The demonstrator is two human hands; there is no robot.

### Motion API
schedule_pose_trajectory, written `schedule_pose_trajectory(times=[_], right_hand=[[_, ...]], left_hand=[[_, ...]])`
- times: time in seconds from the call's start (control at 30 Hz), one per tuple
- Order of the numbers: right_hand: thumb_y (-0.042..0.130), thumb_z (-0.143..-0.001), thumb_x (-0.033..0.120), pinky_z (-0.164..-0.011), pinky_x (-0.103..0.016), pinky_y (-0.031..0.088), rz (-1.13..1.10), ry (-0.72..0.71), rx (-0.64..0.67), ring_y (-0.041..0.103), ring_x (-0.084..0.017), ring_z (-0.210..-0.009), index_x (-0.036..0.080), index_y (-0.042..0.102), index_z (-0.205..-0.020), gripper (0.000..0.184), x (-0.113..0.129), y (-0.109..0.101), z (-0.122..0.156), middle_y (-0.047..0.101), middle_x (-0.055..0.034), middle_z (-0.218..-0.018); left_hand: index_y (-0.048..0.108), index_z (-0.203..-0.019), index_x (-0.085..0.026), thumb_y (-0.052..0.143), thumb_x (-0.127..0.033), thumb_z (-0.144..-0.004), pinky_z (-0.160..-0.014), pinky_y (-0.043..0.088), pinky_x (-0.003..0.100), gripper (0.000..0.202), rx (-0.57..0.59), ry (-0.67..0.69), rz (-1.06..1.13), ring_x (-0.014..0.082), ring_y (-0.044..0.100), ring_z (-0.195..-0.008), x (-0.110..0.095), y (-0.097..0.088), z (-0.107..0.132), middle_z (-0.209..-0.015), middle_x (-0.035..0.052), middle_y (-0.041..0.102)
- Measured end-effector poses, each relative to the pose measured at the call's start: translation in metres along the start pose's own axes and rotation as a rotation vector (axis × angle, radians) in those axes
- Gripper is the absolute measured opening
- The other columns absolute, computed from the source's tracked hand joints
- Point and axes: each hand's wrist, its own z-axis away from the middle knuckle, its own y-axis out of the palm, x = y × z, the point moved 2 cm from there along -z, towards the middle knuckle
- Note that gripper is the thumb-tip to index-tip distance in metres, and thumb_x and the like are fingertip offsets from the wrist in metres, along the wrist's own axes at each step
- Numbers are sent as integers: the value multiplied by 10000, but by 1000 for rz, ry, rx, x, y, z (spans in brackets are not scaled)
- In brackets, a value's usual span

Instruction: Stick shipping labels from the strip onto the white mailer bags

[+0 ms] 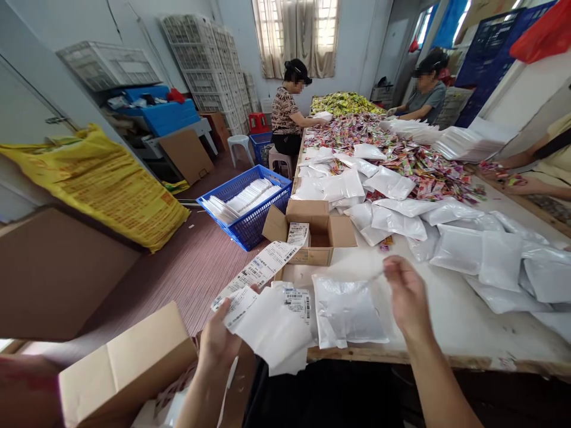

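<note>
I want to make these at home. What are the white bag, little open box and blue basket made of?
White bag: probably thin plastic, shiny and crinkled.
Little open box: brown cardboard, matte, folded flaps.
Blue basket: likely hard plastic, moulded lattice walls.

Daylight enters a curtained window (295,35) in the pale wall, with white crates (209,65) stacked beside it above reddish floor (191,267).

Small packing workshop. Indicators: a long pale wooden worktable (450,324) heaped with small colourful foil sachets (401,154) and flat white plastic mailer bags (459,249). There is a strip of printed barcode shipping labels (263,267), an open brown cardboard carton (314,238), a blue plastic mesh basket (252,229) and tall stacked white plastic crates (209,65) (against the far wall).
</note>
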Motion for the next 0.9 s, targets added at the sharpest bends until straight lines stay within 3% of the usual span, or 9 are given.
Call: schedule_pose_trajectory(times=[0.1,0.17,0.37,0.47,0.57,0.67,0.73,0.8,0.9], right_hand=[[580,-789,623,-670,-309,405,255,153,91,490,-185,-716,182,590,-810,442,-46,5,-14,562,-32,-764],[546,-807,630,-653,-300,385,271,179,124,469,-173,-691,184,578,-816,448,-59,10,-17,545,-19,-738],[638,-710,688,-577,-268,327,63,377,307,406,-136,-625,174,560,-780,524,-53,12,-26,478,14,-658],[654,-737,653,-568,-250,334,-38,424,378,390,-116,-609,174,555,-765,490,-57,9,-28,461,21,-663],[558,-815,639,-574,-257,381,91,344,402,428,-121,-604,173,565,-786,467,-76,9,-28,502,3,-689],[484,-830,629,-647,-341,456,335,236,319,524,-185,-655,157,591,-809,485,-103,14,-21,578,-53,-721],[518,-808,595,-779,-452,471,412,193,260,583,-270,-812,129,626,-932,494,-117,20,-8,634,-125,-863],[520,-838,538,-949,-549,402,489,96,249,551,-342,-1079,125,602,-1160,530,-123,26,11,617,-185,-1135],[522,-892,513,-1115,-563,264,645,-174,493,369,-320,-1357,200,474,-1388,588,-120,39,39,470,-146,-1428]], left_hand=[[387,-1456,-31,375,-166,-960,-944,542,457,514,42,-84,-55,307,701,-1015,-1,-5,1,-1057,192,737],[412,-1440,-18,407,-187,-956,-925,556,441,513,57,-137,-103,314,701,-1012,0,-6,3,-1072,204,730],[459,-1408,-2,450,-211,-948,-858,591,417,506,68,-145,-180,327,703,-999,1,-6,3,-1084,223,722],[483,-1392,-13,448,-220,-953,-852,594,431,487,58,-135,-216,330,708,-984,2,-8,2,-1081,221,723],[502,-1369,-7,458,-239,-954,-842,598,431,477,84,-151,-244,336,704,-995,5,-10,0,-1096,230,716],[534,-1343,-17,474,-265,-952,-838,600,423,467,119,-164,-266,340,696,-1016,7,-12,-2,-1108,231,712],[559,-1323,-26,494,-269,-943,-836,600,421,455,119,-170,-275,343,695,-1017,8,-13,-3,-1101,227,715],[580,-1306,-40,519,-261,-930,-842,599,422,440,112,-177,-277,345,694,-1019,9,-12,-2,-1092,218,721],[591,-1293,-48,526,-246,-924,-849,596,428,424,106,-163,-280,345,692,-1024,11,-6,2,-1081,209,726]])
